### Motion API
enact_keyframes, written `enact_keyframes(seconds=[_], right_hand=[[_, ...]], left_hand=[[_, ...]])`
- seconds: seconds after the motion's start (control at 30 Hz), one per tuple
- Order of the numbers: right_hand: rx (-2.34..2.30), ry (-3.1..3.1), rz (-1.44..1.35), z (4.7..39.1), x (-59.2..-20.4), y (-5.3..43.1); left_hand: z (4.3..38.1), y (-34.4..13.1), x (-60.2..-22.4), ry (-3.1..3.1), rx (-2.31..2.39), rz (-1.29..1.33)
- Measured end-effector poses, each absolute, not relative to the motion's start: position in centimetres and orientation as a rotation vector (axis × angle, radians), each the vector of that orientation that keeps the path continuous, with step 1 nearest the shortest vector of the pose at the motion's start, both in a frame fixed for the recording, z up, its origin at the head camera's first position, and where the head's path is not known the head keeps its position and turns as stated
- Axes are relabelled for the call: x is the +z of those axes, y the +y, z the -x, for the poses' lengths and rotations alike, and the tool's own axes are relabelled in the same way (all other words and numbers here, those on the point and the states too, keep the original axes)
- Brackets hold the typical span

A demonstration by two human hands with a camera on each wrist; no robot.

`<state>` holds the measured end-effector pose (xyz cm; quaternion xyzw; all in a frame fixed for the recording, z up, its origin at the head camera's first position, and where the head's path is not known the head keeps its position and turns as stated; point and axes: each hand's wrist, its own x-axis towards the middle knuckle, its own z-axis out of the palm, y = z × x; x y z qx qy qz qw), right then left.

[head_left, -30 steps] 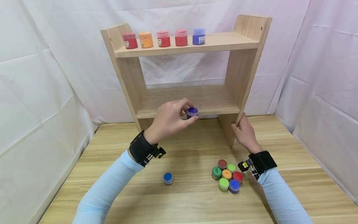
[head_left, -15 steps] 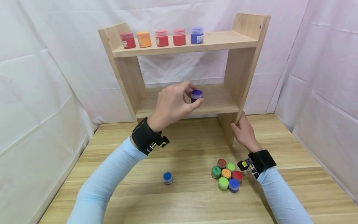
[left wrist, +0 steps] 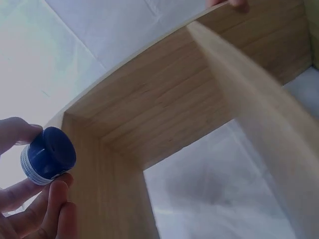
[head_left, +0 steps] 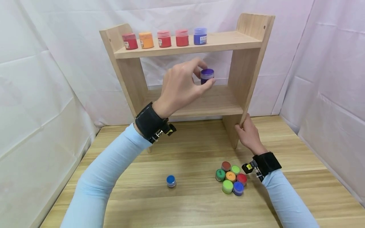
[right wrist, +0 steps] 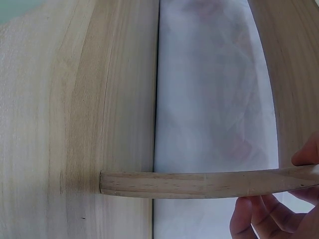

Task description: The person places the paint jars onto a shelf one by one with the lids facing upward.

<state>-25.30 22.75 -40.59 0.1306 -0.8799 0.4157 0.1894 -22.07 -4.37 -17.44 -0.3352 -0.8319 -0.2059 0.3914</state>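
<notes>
My left hand (head_left: 182,84) pinches a small dark blue-purple paint jar (head_left: 207,76) between thumb and fingers, in front of the gap between the two shelves. In the left wrist view the same jar (left wrist: 48,156) shows its lid and a pale label band. Lower right, my right hand (head_left: 248,133) grips the front edge of the right side panel of the wooden shelf (head_left: 188,50). The right wrist view has the fingers (right wrist: 242,219) on one side of that panel (right wrist: 199,184) and the thumb on the other.
On the top shelf stand several paint jars: dark red, orange (head_left: 146,40), two red ones and a blue jar (head_left: 200,36). A lone blue jar (head_left: 171,181) is on the table. Several coloured jars cluster near my right wrist, among them a green jar (head_left: 220,175).
My left hand has risen with the jar and shifted slightly right, from the lower shelf's front edge to the opening above it. The right hand keeps its grip on the panel.
</notes>
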Motion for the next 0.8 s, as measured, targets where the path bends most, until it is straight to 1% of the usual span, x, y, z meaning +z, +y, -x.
enact_keyframes(seconds=[0.37, 0.6, 0.8], right_hand=[[1.165, -2.477, -0.354, 25.3, -40.5, 22.6], [1.168, -2.479, -0.377, 25.3, -40.6, 22.5], [1.164, -2.488, -0.362, 25.2, -40.6, 22.7]], left_hand=[[21.9, -2.8, -14.0, -2.099, -0.499, 0.766], [22.2, -2.3, -12.5, -2.036, -0.53, 0.717], [22.9, -1.6, -11.7, -2.062, -0.465, 0.699]])
